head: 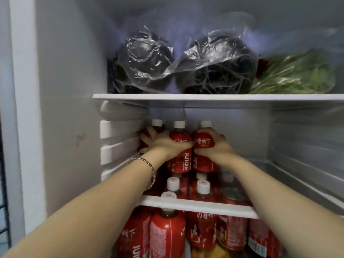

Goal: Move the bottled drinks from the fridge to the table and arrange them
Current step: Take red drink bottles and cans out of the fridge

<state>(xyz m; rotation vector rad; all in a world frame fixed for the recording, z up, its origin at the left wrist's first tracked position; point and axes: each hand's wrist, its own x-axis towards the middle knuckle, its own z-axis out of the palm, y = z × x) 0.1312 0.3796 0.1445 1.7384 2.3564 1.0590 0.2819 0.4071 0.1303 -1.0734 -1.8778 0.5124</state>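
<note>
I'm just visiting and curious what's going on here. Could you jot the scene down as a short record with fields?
place: open fridge, white shelves
top shelf: two dark bundles in clear plastic bags, bagged green leafy vegetables
middle shelf: red-labelled juice bottles with white caps
left hand: gripping two bottles
right hand: gripping one bottle
below: more red bottles
table: not in view

Both hands on bottles inside the fridge
Left hand [163,144] wraps two red bottles [179,146]; right hand [216,148] clasps a third bottle [203,142] above the middle shelf [195,204], bagged vegetables [217,66] overhead
</note>
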